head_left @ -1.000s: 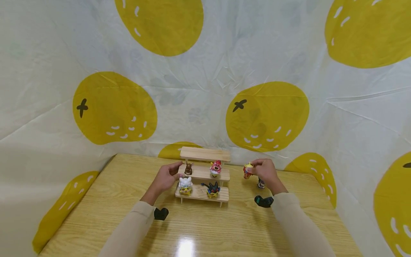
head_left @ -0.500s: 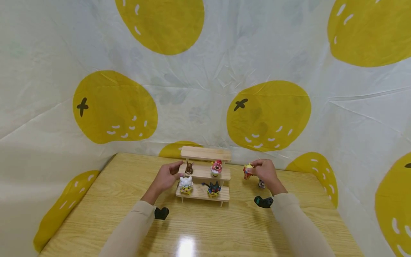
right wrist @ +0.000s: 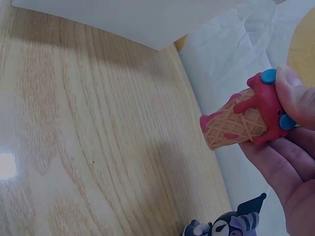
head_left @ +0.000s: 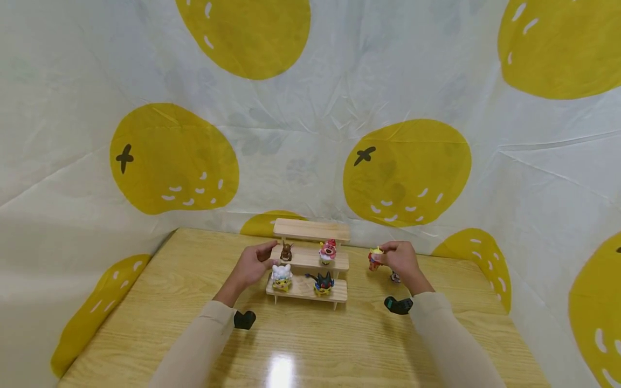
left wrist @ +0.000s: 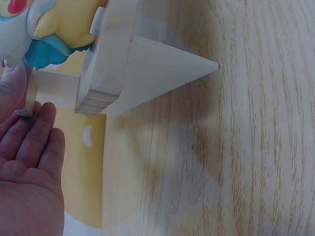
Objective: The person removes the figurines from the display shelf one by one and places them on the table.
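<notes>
Ice-cream-cone figurine (right wrist: 242,122) pinched in right hand (head_left: 400,260), at 3 o'clock of three-tier wooden shelf (head_left: 311,230).
Right thumb and fingers hold its upper part; left hand (head_left: 249,266) grips middle tier (head_left: 304,257) at its 9 o'clock end. Reads as transfer step, figurine not yet on shelf. Next move likely calls for a steady carry toward 9 o'clock, clearing pink bear figurine (head_left: 328,252).

Head view: your right hand (head_left: 401,260) covers part of the dark figure (head_left: 395,277); face of the brown figure (head_left: 287,251) unreadably small | Left wrist view: edges cut off your left hand (left wrist: 30,172), the tiered shelf (left wrist: 110,49) and the white-capped figure (left wrist: 55,25) | Right wrist view: your grip hides the top of the cone figure (right wrist: 246,118); bottom edge crops the dark figure
</notes>
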A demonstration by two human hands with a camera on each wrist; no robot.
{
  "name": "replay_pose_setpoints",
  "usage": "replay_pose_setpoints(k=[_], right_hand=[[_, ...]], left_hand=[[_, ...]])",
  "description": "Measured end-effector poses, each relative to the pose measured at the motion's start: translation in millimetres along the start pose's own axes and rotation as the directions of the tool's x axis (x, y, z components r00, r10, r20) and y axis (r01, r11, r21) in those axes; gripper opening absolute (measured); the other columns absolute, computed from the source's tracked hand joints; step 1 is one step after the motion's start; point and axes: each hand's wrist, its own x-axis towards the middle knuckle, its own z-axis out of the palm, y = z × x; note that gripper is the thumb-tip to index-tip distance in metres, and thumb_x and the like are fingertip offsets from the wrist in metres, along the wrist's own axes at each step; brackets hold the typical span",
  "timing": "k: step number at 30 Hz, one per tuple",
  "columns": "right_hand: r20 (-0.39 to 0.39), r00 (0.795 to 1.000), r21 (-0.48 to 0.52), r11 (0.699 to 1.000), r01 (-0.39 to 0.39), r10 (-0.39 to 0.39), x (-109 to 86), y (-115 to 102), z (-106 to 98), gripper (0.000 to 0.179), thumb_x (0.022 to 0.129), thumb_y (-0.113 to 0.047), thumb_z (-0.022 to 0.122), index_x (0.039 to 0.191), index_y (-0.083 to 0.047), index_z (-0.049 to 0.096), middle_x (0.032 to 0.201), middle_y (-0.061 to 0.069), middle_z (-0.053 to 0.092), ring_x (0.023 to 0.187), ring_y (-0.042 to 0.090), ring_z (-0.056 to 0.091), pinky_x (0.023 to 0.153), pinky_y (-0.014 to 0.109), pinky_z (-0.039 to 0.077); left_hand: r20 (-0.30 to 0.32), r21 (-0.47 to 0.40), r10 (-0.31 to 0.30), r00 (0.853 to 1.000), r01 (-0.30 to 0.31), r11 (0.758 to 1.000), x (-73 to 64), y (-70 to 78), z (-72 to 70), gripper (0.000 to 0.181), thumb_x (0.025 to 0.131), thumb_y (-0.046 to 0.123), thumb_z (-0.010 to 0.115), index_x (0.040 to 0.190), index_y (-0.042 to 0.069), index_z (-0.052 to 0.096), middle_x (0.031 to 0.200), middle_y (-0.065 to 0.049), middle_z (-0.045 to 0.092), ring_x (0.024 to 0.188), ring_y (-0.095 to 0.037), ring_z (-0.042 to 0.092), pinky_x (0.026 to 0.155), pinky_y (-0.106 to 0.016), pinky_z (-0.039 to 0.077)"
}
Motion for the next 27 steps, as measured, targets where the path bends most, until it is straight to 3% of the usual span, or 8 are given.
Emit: replay_pose_setpoints(k=[4, 10, 15, 20, 27], right_hand=[[-0.004, 1.0, 0.006, 1.0, -0.003, 0.003, 0.4, 2, 1, 0.03, 0.092, -0.01, 0.079, 0.115, 0.008, 0.074, 0.122, 0.027, 0.07, 0.09, 0.019, 0.069, 0.073, 0.024, 0.059], [-0.005, 1.0, -0.005, 1.0, 0.003, -0.003, 1.0, 6, 3, 0.032, 0.094, -0.011, 0.077, 0.121, 0.006, 0.074, 0.13, 0.027, 0.067, 0.1, 0.025, 0.068, 0.088, 0.042, 0.063], [0.006, 1.0, 0.015, 1.0, 0.0, 0.0, 0.3, 9, 5, 0.034, 0.095, -0.011, 0.076, 0.123, 0.007, 0.073, 0.132, 0.028, 0.066, 0.096, 0.021, 0.07, 0.094, 0.049, 0.062], [-0.007, 1.0, 0.027, 1.0, -0.013, 0.014, -1.8, 9, 6, 0.034, 0.093, -0.011, 0.078, 0.122, 0.008, 0.073, 0.129, 0.027, 0.066, 0.087, 0.014, 0.067, 0.087, 0.042, 0.063], [-0.024, 1.0, -0.005, 1.0, -0.015, 0.014, -2.4, 10, 4, 0.032, 0.093, -0.011, 0.078, 0.118, 0.008, 0.074, 0.126, 0.028, 0.068, 0.091, 0.02, 0.067, 0.072, 0.025, 0.057]], left_hand=[[-0.002, 0.008, 0.002, 1.0, -0.002, 1.0, 0.9, -0.9, -0.7, 0.057, 0.101, 0.009, 0.068, 0.156, 0.006, 0.049, 0.161, -0.018, 0.048, 0.145, -0.039, 0.051, 0.113, -0.051, 0.051], [0.009, 0.002, 0.008, 1.0, -0.008, 1.0, 1.1, -1.8, -1.7, 0.059, 0.101, 0.01, 0.068, 0.156, 0.005, 0.048, 0.162, -0.019, 0.045, 0.147, -0.039, 0.049, 0.114, -0.051, 0.051], [0.007, -0.002, 0.011, 1.0, -0.01, 1.0, 0.6, -2.0, -2.2, 0.059, 0.101, 0.01, 0.069, 0.156, 0.004, 0.048, 0.162, -0.02, 0.045, 0.146, -0.039, 0.049, 0.114, -0.051, 0.051], [0.008, -0.007, 0.014, 1.0, -0.014, 1.0, 0.7, -2.1, -1.8, 0.059, 0.101, 0.011, 0.069, 0.156, 0.003, 0.048, 0.162, -0.019, 0.046, 0.146, -0.039, 0.05, 0.113, -0.05, 0.052], [0.009, -0.004, 0.014, 1.0, -0.014, 1.0, -0.1, -1.2, -0.8, 0.059, 0.101, 0.009, 0.068, 0.156, 0.003, 0.047, 0.162, -0.019, 0.046, 0.145, -0.04, 0.051, 0.111, -0.049, 0.053]])
